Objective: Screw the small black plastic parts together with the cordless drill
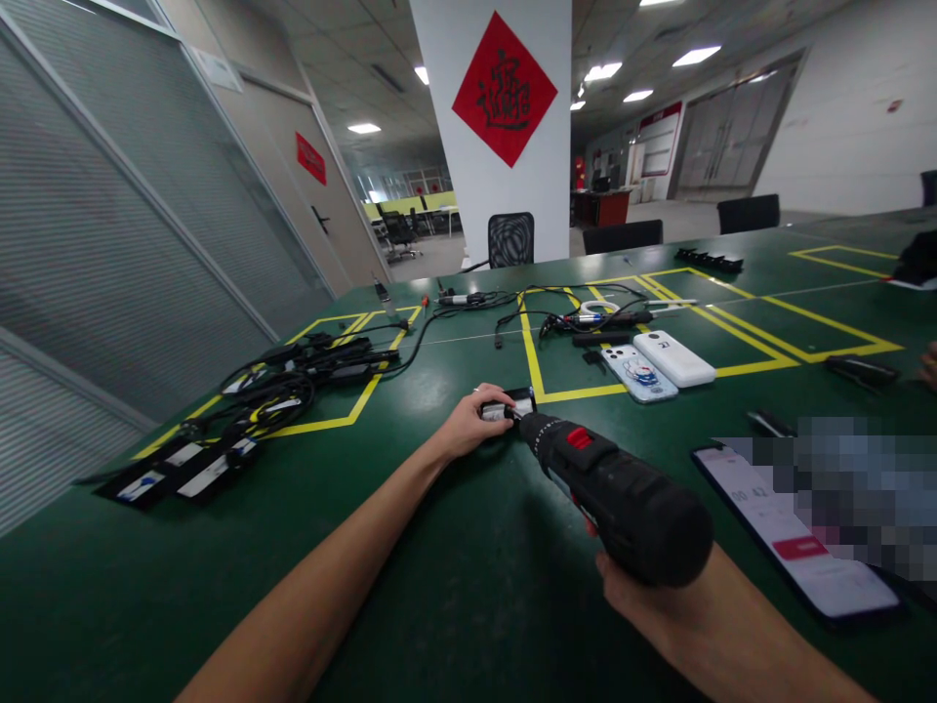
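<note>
My right hand (635,598) is wrapped round the grip of a black cordless drill (622,498) with a red switch on top. The drill points forward and to the left, its front end down by a small silver-and-black object (524,401) on the green table. Pressed against that object from the left are the closed fingers of my left hand (472,420), which grip it on the tabletop. The drill's chuck partly covers the small object, so I cannot make out its exact kind or whether the bit touches it.
Black cables and devices (314,366) lie heaped at left. Beyond my hands are a white power bank (673,358), a patterned phone (638,373) and more cables (600,317). A phone with a lit timer (791,527) lies at right, beside a pixelated area. Another person's hand (929,366) shows at the right edge.
</note>
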`<state>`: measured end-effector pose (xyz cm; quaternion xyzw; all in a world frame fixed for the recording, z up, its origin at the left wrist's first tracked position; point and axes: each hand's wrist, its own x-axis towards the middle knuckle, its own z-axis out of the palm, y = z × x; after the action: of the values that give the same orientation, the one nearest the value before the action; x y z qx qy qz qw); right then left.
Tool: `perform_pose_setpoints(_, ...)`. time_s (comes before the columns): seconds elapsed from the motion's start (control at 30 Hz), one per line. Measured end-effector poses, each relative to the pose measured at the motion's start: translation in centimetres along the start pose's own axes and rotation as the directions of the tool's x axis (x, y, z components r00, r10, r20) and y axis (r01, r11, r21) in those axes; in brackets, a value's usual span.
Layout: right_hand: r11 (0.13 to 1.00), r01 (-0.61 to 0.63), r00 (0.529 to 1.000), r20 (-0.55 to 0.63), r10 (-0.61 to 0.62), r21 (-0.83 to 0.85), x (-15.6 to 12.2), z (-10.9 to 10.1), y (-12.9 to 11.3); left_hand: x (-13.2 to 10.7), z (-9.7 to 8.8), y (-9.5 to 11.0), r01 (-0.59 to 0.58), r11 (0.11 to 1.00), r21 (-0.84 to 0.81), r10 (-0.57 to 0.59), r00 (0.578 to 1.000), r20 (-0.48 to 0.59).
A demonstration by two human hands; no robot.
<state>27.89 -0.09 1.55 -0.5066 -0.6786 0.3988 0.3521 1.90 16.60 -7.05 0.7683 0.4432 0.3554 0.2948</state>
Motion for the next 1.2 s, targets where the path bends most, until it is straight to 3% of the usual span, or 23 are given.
perform_pose_setpoints(0.33,1.0,-0.019,1.0,0.013,0.019,-0.015,-0.32,0.03,0.08,0.03,-0.02,-0.29,-0.025,1.0,0.01,0.025,1.0,0.0)
perform_pose_setpoints(0.67,0.988,-0.145,0.989,0.007,0.146,-0.052,-0.53,-0.17,0.07,-0.06,-0.16,0.17,-0.014,1.0,0.026,0.014,1.0,0.015)
perform_pose_setpoints(1.2,0.989,-0.148,0.988,0.047,0.147,0.017,-0.44,-0.5,-0.21,-0.07,-0.23,0.05,-0.006,0.999,0.031,0.006,1.0,0.023)
